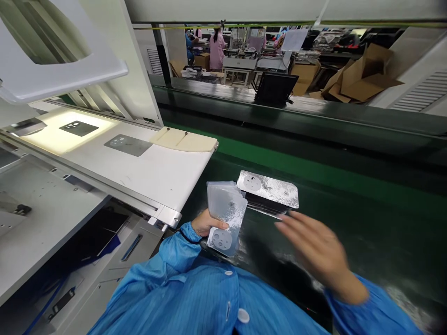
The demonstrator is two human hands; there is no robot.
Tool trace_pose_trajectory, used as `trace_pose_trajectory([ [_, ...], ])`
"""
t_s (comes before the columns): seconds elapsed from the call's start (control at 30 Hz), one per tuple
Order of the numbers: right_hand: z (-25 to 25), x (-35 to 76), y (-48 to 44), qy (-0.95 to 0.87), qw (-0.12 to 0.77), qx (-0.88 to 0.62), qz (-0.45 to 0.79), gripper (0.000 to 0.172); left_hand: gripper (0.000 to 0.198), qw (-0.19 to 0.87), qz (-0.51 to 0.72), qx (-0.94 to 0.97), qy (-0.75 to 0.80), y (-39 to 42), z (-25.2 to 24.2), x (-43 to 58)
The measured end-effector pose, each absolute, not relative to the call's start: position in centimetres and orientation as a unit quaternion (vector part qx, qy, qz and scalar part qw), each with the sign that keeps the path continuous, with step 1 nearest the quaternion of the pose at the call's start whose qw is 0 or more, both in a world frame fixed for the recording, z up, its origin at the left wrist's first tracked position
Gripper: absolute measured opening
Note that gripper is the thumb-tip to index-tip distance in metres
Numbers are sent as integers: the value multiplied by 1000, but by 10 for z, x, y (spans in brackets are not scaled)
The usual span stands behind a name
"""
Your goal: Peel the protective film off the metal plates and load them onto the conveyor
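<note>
My left hand (209, 224) is closed around a fanned stack of thin phone back panels (234, 211), thumb on the top one. That panel looks silvery and translucent, with a round camera area at its lower end. Just beyond lies a second pile of shiny silver phone back panels (275, 188) on the dark green belt, its camera area toward the left. My right hand (317, 246), a little blurred, is held over the belt with fingers stretched out and nothing visible in them. Its fingertips are near the pile's front right corner; whether they touch it I cannot tell.
A white machine bed (167, 174) stands to the left, with a grey phone panel (128, 145) and a cream pad (185, 139) on it. Farther back, a dark panel (78, 128) lies on a lit plate. A black monitor (277, 87) stands beyond the belt.
</note>
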State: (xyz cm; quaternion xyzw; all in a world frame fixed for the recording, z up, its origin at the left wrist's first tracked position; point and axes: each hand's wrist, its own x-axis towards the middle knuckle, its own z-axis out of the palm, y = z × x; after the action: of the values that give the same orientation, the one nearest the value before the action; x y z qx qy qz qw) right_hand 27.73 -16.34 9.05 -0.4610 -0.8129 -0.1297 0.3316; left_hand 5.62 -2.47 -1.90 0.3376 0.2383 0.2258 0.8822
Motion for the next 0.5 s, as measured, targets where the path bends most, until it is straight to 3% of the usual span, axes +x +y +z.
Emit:
trace_pose_trajectory([
  [0.07, 79, 260, -138, -890, 201, -368, -178, 37, 56, 893, 222, 329, 214, -25, -18, 55],
  [0.13, 71, 246, -113, -925, 147, -280, -210, 33, 61, 902, 227, 314, 188, -24, -20, 54],
  [0.3, 82, 250, -97, -942, 173, -207, -202, 29, 45, 917, 246, 249, 194, -18, -33, 54],
  [0.4, 103, 265, -108, -931, 201, -243, -184, 31, 42, 906, 260, 235, 239, -11, -39, 56],
  [0.5, 122, 263, -109, -881, 291, -318, -194, 34, 40, 882, 296, 274, 243, -6, -39, 60],
])
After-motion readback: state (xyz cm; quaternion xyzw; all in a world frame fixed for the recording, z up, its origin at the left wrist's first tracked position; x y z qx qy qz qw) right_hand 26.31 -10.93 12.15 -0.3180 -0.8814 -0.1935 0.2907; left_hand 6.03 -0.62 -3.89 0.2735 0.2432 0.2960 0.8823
